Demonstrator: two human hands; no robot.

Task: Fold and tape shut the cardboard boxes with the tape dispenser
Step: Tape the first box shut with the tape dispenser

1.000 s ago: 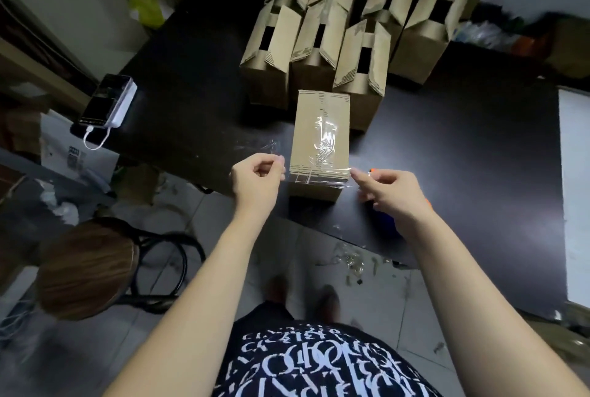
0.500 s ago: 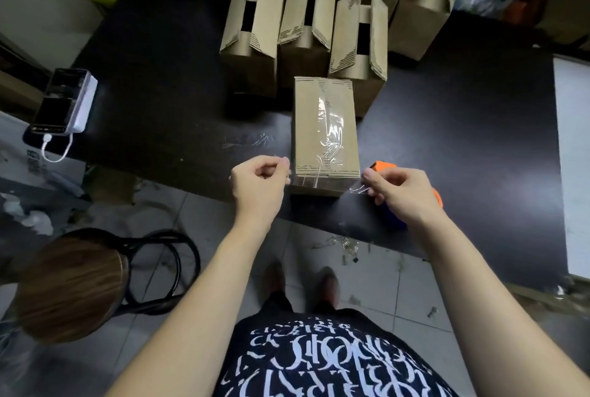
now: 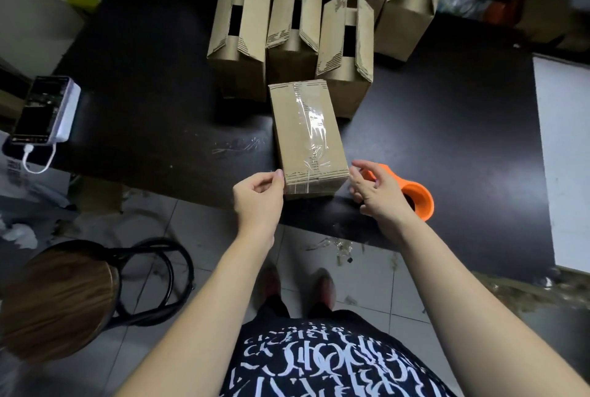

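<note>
A closed cardboard box lies on the black table, with clear tape along its top seam and a clear strip across its near end. My left hand is at the box's near left corner, thumb and forefinger pinched together on the end of that strip. At the near right corner, the fingertips of my right hand touch the box's edge, the fingers loosely bent. Just behind my right hand, the orange tape dispenser lies on the table, partly hidden.
Several cardboard boxes with open flaps stand in rows behind the taped box. A phone on a white power bank sits at the table's left edge. A white board is at right. A round wooden stool stands on the floor at left.
The tape strip held stretched between both hands has come down onto the box's near end. My right hand has loosened, and more of the orange dispenser shows behind it.
</note>
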